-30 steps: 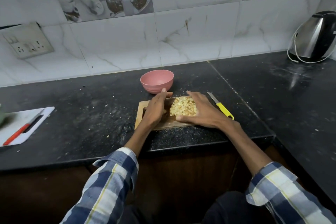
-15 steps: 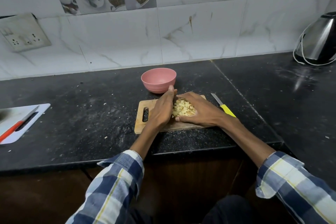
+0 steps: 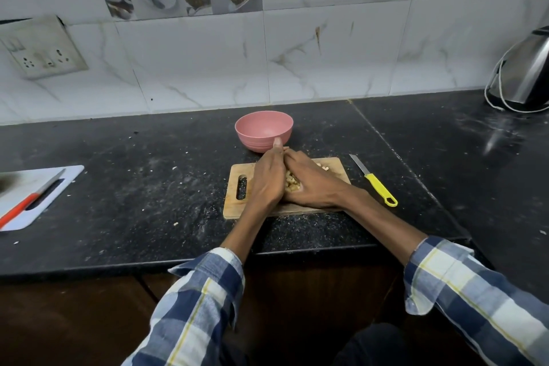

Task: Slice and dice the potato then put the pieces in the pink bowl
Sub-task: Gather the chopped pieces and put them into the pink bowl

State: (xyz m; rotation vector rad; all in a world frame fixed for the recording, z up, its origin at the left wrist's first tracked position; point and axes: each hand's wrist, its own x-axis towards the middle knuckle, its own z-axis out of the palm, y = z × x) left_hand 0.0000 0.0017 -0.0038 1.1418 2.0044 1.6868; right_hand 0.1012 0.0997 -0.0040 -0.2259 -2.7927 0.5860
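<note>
I see a black speckled table (image 3: pixel 118 187), marbled white wall tiles (image 3: pixel 326 53), and a socket plate (image 3: pixel 41 47) at left.

Both forearms bare, sleeves pushed back to about mid-forearm behind the left hand (image 3: pixel 266 184) and the right hand (image 3: pixel 312 184). It's a checked shirt: navy, slate-blue and off-white blocks with thin yellow lines through them. The left cuff (image 3: pixel 214 264) flares open, and the right cuff (image 3: pixel 427 270) looks folded back. Below the hands, dark trousers (image 3: pixel 377 345) show.
</note>
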